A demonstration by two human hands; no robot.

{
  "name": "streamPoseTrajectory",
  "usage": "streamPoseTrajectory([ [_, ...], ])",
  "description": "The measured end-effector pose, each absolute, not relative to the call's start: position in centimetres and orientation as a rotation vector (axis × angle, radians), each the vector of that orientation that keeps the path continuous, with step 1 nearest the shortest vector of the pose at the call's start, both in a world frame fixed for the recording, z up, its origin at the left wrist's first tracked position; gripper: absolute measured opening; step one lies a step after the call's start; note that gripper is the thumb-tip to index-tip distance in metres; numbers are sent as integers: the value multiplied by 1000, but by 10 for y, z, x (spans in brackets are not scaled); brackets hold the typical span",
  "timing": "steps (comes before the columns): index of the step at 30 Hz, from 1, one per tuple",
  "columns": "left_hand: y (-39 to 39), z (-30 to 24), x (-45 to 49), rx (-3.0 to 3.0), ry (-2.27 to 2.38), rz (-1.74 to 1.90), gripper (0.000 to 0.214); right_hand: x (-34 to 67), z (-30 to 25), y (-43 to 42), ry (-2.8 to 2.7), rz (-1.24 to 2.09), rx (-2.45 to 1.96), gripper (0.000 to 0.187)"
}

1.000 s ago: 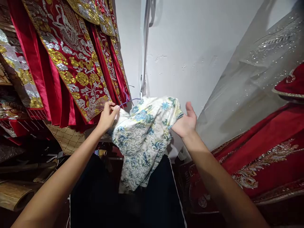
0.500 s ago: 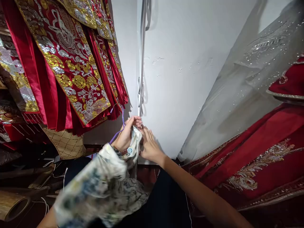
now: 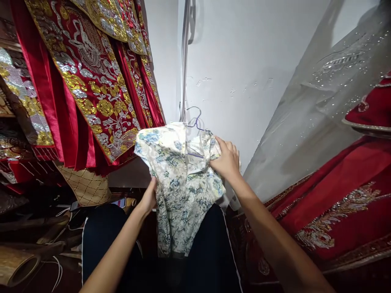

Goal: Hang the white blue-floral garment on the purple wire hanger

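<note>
A short-sleeved floral blouse [image 3: 171, 175], off-white with blue and green print, hangs in front of me on a thin purple hanger [image 3: 197, 123]. The hanger's hook stands up above the collar, close to a white upright rail. My right hand [image 3: 227, 158] is closed on the blouse at the shoulder and sleeve on the right. On the other side, below the sleeve, my left hand [image 3: 148, 197] grips the side edge; its thumb shows and its fingers are partly hidden behind the cloth. The hem falls between my knees.
Red garments [image 3: 100, 93] with gold and silver sequins hang at left. A white sheer gown [image 3: 293, 118] and a red beaded garment [image 3: 342, 195] hang at right. A bamboo tube [image 3: 18, 264], cords and a phone [image 3: 119, 203] lie low at left.
The blouse was bunched around my left forearm and is now spread upright on the hanger. My hands have moved apart, the left down and the right to the shoulder.
</note>
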State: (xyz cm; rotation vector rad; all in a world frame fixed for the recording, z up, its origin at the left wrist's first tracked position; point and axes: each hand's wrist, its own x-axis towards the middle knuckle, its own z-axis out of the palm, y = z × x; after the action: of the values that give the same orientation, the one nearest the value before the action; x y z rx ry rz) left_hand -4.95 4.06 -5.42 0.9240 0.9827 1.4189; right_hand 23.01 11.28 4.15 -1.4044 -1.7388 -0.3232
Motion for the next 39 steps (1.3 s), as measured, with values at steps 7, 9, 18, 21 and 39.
streamPoseTrajectory([
  [7, 7, -117, -19, 712, 1140, 1518, 71, 199, 23, 83, -1903, -209, -1243, 87],
  [9, -3, -139, -19, 602, 1189, 1494, 70, 200, -5, 63, -1771, -65, -1184, 72],
  [18, -33, -119, 7, 621, 1048, 1456, 50, 113, -120, -3, -1328, 1275, -1138, 47],
  [21, -41, -102, 10, 609, 1005, 1374, 45, 110, -123, 1, -1293, 1256, -1145, 43],
  [39, -46, -103, -4, 595, 927, 1167, 48, 140, -131, -17, -1388, 1478, -1033, 24],
])
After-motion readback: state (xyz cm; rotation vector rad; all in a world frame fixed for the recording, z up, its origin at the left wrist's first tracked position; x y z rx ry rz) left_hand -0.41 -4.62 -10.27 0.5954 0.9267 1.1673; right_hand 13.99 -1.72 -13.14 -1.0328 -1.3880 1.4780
